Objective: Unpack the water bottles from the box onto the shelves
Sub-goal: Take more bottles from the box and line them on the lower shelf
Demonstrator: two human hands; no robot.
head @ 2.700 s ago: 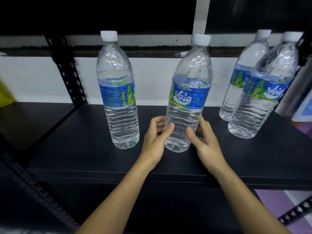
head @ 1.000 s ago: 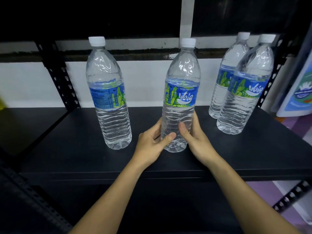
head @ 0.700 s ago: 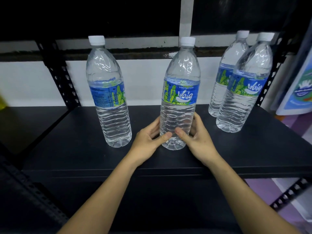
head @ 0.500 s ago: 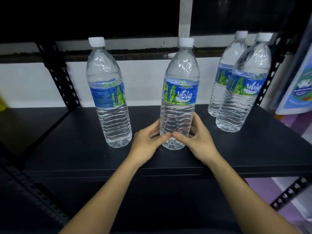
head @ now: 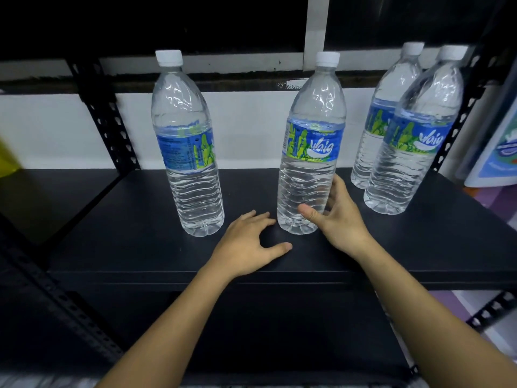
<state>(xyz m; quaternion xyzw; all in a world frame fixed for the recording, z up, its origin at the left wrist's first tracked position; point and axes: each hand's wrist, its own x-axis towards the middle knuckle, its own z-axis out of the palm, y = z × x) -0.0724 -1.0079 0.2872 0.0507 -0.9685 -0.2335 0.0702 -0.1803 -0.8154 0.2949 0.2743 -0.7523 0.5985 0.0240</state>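
Observation:
Several clear water bottles with white caps and blue-green labels stand upright on the black shelf (head: 134, 247). The middle bottle (head: 310, 152) has my right hand (head: 340, 222) around its lower part, thumb on the front and fingers behind its right side. My left hand (head: 247, 243) rests open on the shelf just left of that bottle's base, not touching it. Another bottle (head: 188, 155) stands to the left. Two more stand at the right, one in front (head: 414, 152) and one behind it (head: 376, 127). The box is out of view.
A black perforated upright (head: 107, 121) rises behind the left bottle, with another upright (head: 458, 113) at the right end. A white and blue container (head: 500, 155) stands beyond the right end. A yellow object (head: 5, 161) shows at the left edge. A lower shelf lies dark below.
My left hand has let go of the middle bottle and dropped back onto the shelf with fingers spread. My right hand stays on the bottle, which still stands upright in the same spot.

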